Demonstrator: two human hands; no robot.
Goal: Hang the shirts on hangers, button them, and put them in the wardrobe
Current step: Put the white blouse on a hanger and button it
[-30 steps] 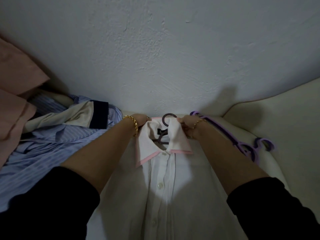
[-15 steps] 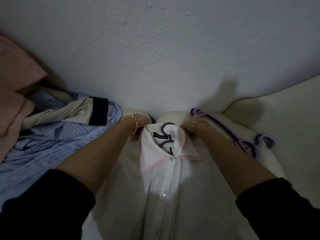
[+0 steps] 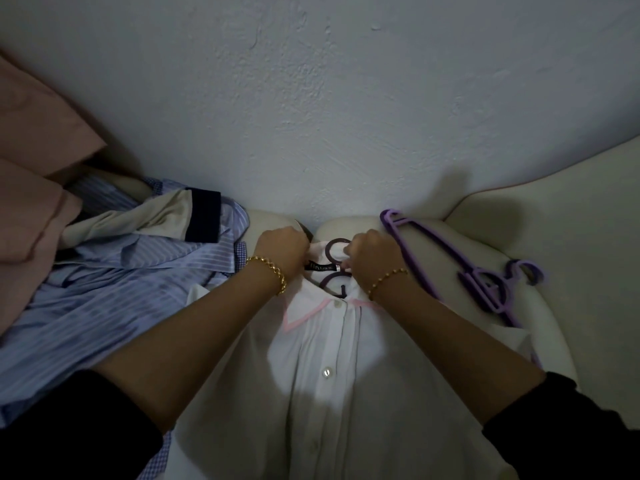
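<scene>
Shirt lengthwise, collar twd wall, hanger hook past collar

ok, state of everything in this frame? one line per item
white shirt: laid flat, on a hanger, front closed where visible
dark hanger: inside the shirt, hook out at the collar
left hand: grips the collar
right hand: grips the collar beside the hook
purple hangers: lying bare on the cushion
blue striped shirt: crumpled, no hanger visible
</scene>
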